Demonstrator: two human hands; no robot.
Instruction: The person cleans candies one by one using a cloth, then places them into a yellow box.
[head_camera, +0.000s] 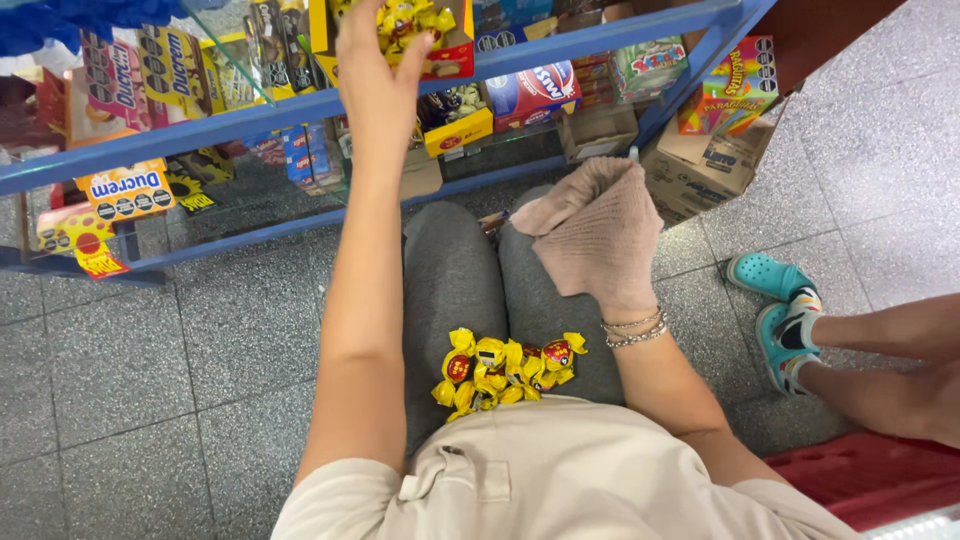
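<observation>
My left hand (378, 70) reaches up into a yellow-and-red open box (455, 58) on the glass display shelf, its fingers among yellow-wrapped candies (405, 22); whether it grips one is hidden. My right hand (610, 245) rests on my right knee, wrapped in a pinkish-beige cloth (590, 215) that covers the fingers; bracelets circle the wrist. A pile of several yellow-wrapped candies (500, 368) lies in my lap on grey trousers.
A blue-framed glass display case (250, 115) holds many snack and candy boxes. Cardboard boxes (700, 165) stand at its right end. Another person's feet in teal clogs (780, 305) are at the right on the grey tiled floor (120, 360).
</observation>
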